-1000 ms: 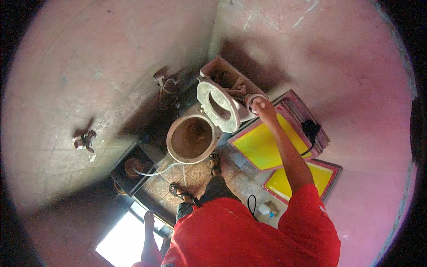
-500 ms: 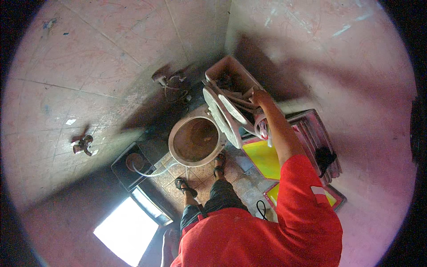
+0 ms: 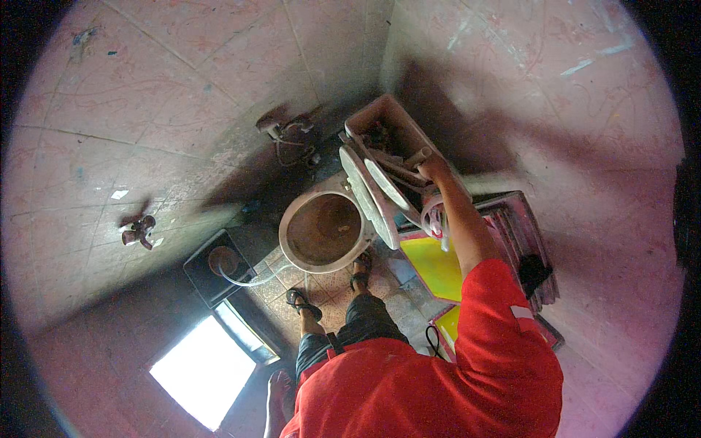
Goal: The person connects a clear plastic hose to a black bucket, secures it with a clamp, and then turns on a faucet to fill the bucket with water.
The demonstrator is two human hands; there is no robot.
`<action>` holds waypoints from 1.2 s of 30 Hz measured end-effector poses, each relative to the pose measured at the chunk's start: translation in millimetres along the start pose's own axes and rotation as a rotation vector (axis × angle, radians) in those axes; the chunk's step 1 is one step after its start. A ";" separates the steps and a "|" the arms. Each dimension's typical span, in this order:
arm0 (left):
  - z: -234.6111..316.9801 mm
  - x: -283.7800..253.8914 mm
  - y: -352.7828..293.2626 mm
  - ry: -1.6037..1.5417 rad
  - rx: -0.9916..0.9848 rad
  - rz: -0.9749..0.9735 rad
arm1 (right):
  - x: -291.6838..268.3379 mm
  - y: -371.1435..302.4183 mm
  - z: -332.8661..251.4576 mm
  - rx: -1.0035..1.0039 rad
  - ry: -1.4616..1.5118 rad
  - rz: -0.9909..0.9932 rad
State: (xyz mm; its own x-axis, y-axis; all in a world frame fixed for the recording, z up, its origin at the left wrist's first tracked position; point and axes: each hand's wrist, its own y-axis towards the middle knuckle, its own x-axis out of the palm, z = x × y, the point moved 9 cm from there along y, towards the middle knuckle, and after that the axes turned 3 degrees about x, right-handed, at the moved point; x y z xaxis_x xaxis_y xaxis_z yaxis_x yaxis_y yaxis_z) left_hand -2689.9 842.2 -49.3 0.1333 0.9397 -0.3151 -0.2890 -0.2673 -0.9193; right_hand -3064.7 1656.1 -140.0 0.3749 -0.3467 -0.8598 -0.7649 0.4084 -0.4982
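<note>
My right hand point(image 3: 432, 168) reaches over the open toilet cistern point(image 3: 420, 131). Its fingers are closed around a short pale tube point(image 3: 418, 156) near the cistern's right-hand wall. Dark parts lie inside the cistern, too dim to make out. In front of it the white toilet seat and lid point(image 3: 370, 193) stand raised, leaning back. Below them is the stained toilet bowl point(image 3: 323, 231). Under my right forearm a pale tub point(image 3: 432, 212) holds small items. My left hand point(image 3: 277, 387) hangs low beside my left leg, its fingers too unclear to read.
Yellow-faced panels point(image 3: 438, 269) and a stack of framed boards point(image 3: 522, 241) lean at the right wall. A tap point(image 3: 137, 232) juts from the left wall, with a smaller valve and hose point(image 3: 281, 135) farther back. A round vessel point(image 3: 223, 260) with a pale hose stands left of the bowl.
My right hand has shifted slightly, and the pale tube now shows upright above its fingers. The whole view has moved a little. My left hand shows more beside my leg.
</note>
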 end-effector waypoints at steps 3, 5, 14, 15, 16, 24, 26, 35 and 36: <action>3.5 8.1 6.1 0.011 0.007 -0.024 | -10.2 -8.3 -1.1 -0.176 -0.020 0.082; -11.8 -17.0 -13.6 -0.018 -0.004 0.055 | -30.2 -46.5 -78.6 -0.184 0.002 -0.037; -14.2 -9.8 -10.7 -0.015 0.011 0.036 | -50.3 -55.0 -63.0 0.073 0.296 -0.274; -16.1 -12.3 -13.4 -0.018 0.012 0.043 | -36.5 -39.5 -68.8 -0.070 0.155 -0.259; -10.6 0.6 -5.4 -0.008 0.020 0.008 | -21.0 -19.4 -36.1 -0.170 -0.002 -0.223; -22.4 -1.1 -10.9 -0.040 0.037 0.028 | -70.2 -39.4 -71.4 -0.095 0.347 -0.098; -22.8 4.6 -7.6 -0.048 0.041 0.017 | -96.0 -48.4 -72.4 -0.090 0.253 -0.020; -43.5 9.2 -13.3 -0.092 0.047 0.022 | -125.3 -61.1 -72.8 0.058 0.315 -0.056; -47.0 8.2 -14.7 -0.096 0.044 0.027 | -123.5 -60.6 -74.8 0.068 0.302 -0.085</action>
State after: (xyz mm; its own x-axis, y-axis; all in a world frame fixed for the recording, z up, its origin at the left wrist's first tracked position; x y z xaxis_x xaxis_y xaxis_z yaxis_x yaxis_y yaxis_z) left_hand -2640.0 843.8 -49.5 0.0343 0.9488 -0.3141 -0.3327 -0.2855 -0.8988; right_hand -3103.8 1611.0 4.8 0.2552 -0.6127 -0.7480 -0.6969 0.4197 -0.5816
